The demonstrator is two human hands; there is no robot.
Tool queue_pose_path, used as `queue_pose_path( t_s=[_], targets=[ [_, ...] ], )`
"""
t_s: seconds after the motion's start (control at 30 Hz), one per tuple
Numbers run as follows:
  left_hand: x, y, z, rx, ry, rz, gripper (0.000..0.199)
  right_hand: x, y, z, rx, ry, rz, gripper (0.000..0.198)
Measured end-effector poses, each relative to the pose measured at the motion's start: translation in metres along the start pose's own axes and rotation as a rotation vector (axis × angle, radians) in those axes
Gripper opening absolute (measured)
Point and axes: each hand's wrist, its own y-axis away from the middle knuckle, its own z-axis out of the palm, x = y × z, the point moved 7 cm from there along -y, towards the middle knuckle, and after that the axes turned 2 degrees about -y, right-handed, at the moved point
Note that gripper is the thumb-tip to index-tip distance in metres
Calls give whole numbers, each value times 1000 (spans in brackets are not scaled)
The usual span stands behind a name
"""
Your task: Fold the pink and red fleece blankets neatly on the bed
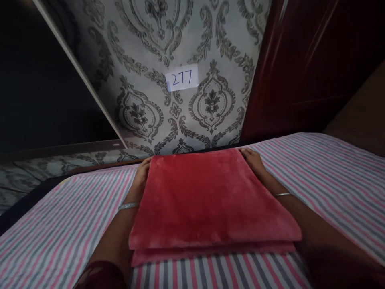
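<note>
A folded red plush blanket (207, 200) lies on the striped bed sheet (60, 233), its layers stacked and its near edge toward me. My left hand (140, 176) rests against the blanket's far left edge, fingers curled at its corner. My right hand (254, 160) lies along the far right edge, fingers on the far corner. Both wrists wear thin silver bangles. Whether the fingers pinch the cloth or only press on it is hidden by the blanket.
The bed is covered in pink, grey and white stripes. Behind it stands a wall with grey damask wallpaper (144, 48) bearing a paper label "277" (182, 77). A dark red wooden door or wardrobe (306, 64) stands at the right.
</note>
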Motion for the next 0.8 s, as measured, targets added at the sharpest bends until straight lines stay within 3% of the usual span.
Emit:
queue_pose_path(
  t_s=[0.13,0.2,0.27,0.37,0.43,0.5,0.63,0.8],
  targets=[
    [31,18,-11,-5,-46,-82,50,-1,23,-5,-121,-79,136,38],
    [61,33,-8,-37,-209,2,53,-5,31,-11,-149,-38,169,40],
    [94,56,10,-154,-391,155,54,-19,38,-20,-138,107,88,42],
    [119,101,48,-382,-645,375,64,-52,62,-24,-146,381,-211,55],
    [112,129,67,-488,-824,451,70,-68,95,-18,-230,519,-436,58],
    [89,149,75,-545,-988,430,71,-67,131,-11,-361,618,-547,59],
    [47,164,77,-575,-1160,359,65,-35,168,-11,-526,663,-485,66],
    [50,158,74,-582,-1061,354,63,-20,163,-17,-507,543,-476,69]
  ],
)
